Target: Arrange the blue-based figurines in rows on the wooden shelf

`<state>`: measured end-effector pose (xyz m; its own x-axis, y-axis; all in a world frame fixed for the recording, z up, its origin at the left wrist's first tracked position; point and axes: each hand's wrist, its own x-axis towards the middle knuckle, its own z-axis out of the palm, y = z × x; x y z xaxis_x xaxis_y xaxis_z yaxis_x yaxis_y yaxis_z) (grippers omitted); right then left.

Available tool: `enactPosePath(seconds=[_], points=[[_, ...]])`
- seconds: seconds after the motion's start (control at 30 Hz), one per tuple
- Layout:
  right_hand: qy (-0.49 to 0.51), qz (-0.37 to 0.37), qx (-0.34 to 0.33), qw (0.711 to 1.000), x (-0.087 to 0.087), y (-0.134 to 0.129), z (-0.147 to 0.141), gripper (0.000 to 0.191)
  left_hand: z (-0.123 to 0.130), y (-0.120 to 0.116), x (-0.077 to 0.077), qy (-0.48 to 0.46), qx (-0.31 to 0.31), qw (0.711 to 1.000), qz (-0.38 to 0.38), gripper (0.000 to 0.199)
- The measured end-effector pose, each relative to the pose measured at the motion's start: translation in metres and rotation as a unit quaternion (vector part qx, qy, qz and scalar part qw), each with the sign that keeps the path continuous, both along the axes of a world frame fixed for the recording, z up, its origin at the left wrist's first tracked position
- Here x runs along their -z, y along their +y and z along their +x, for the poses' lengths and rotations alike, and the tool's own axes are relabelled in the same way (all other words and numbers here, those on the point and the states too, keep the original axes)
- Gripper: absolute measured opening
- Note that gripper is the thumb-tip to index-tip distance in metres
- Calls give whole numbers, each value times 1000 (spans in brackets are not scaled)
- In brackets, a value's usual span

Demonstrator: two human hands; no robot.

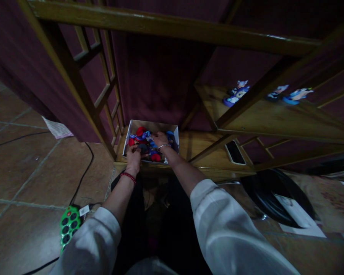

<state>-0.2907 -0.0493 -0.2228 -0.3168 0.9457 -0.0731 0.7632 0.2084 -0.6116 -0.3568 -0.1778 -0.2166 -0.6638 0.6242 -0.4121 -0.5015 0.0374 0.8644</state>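
Note:
A shallow open cardboard box with white outer sides sits on the low wooden shelf in front of me. Red and blue toy figurines lie jumbled in it. My left hand, a red bead bracelet at its wrist, has its fingers closed at the edge of a figurine with a dark round base. Reaching over the box's middle, my right hand wears a silvery bangle. Its fingers curl down on a light blue figurine; their tips are partly hidden.
Wooden shelf frames rise around the box. Small figurines stand on the shelf at right. A phone-like dark slab lies on the low shelf. A black stool is at right, a green button-covered device and cables at left.

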Motion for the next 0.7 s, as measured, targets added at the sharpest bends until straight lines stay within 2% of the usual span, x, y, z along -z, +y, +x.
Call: enactPosePath(seconds=[0.17,0.3,0.47,0.7], points=[[-60,1,-27,998,-16,-5,22,20,1,-2,0,-1,-4,1000,13,14],[-103,-6,-50,993,-21,-13,30,17,1,-1,1,0,-10,1000,14,14],[-113,-1,-58,992,-16,-14,28,21,-3,2,1,-8,-30,999,15,14],[-90,-1,-55,994,0,-8,30,35,-10,-3,-1,-53,-47,997,27,15]])
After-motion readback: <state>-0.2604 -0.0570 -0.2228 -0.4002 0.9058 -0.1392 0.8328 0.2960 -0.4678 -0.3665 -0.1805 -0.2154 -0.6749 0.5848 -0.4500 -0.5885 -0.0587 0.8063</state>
